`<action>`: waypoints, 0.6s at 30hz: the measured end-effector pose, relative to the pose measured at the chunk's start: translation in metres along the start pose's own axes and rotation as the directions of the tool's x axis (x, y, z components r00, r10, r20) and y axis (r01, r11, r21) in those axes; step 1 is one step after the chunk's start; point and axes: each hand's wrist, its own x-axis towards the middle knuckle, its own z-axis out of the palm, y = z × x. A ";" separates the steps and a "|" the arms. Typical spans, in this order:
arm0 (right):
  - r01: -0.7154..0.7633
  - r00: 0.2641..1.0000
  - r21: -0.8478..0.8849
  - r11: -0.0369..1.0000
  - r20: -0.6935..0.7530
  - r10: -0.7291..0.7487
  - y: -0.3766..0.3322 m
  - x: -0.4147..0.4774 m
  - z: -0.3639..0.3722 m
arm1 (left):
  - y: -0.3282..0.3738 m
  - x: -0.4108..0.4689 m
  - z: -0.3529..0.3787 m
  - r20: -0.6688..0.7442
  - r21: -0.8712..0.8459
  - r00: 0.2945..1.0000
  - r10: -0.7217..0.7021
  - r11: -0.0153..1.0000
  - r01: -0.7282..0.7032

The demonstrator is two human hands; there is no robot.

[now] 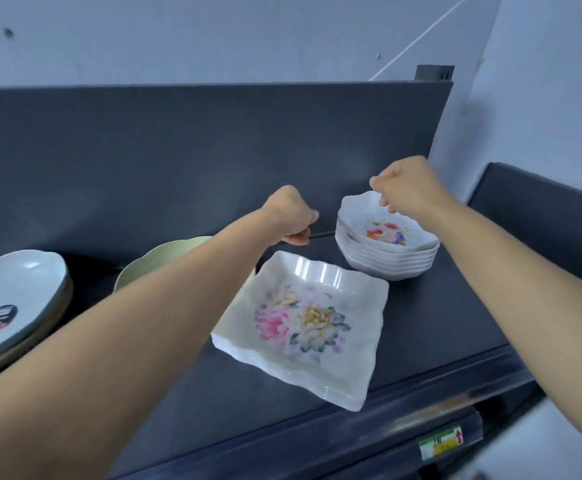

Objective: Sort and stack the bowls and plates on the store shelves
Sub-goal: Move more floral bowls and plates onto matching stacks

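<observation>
Crockery piles on the shelf (421, 323): 4.
Floral bowls (386, 237): 1 stack, about six rims showing, exact number not sure.
Square floral plates (303, 323): 1 stack, several thin edges at the side, too fine to count.
Pale blue plates (12, 289): 1 stack, top plate plus at least two rims under it.
Green plate (164, 254): 1 seen, mostly hidden by a forearm; cannot tell if more lie under it.
Price label (442, 443): 1, on the shelf front.
Hands: 2, left hand (293, 216) and right hand (400, 188).
Bare forearms: 2.
</observation>
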 end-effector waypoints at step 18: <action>0.467 0.744 0.163 0.869 0.458 -0.486 -0.265 -0.137 0.223 | -0.183 -0.205 -0.290 -0.547 0.102 0.808 -0.219 0.941 0.323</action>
